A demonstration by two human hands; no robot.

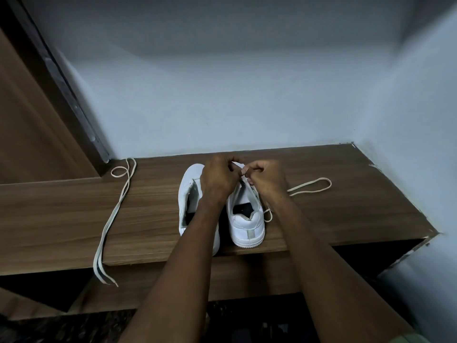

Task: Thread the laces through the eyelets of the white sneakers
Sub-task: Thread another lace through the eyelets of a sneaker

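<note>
Two white sneakers stand side by side on a wooden shelf [153, 219], heels toward me. Both hands work over the front of the right sneaker [247, 219]. My left hand [217, 180] has its fingers curled at that shoe's eyelet area, partly covering the left sneaker [190, 191]. My right hand [267, 175] pinches a white lace [314, 185], which loops out to the right on the shelf and trails beside the shoe. A second lace [116, 209] lies loose on the left, its ends hanging over the front edge. The eyelets are hidden by my hands.
The shelf sits in a corner between a pale back wall [222, 95] and a right wall. A brown door with a dark frame [37, 120] stands at the left. Below the shelf is a dark open compartment [358, 253].
</note>
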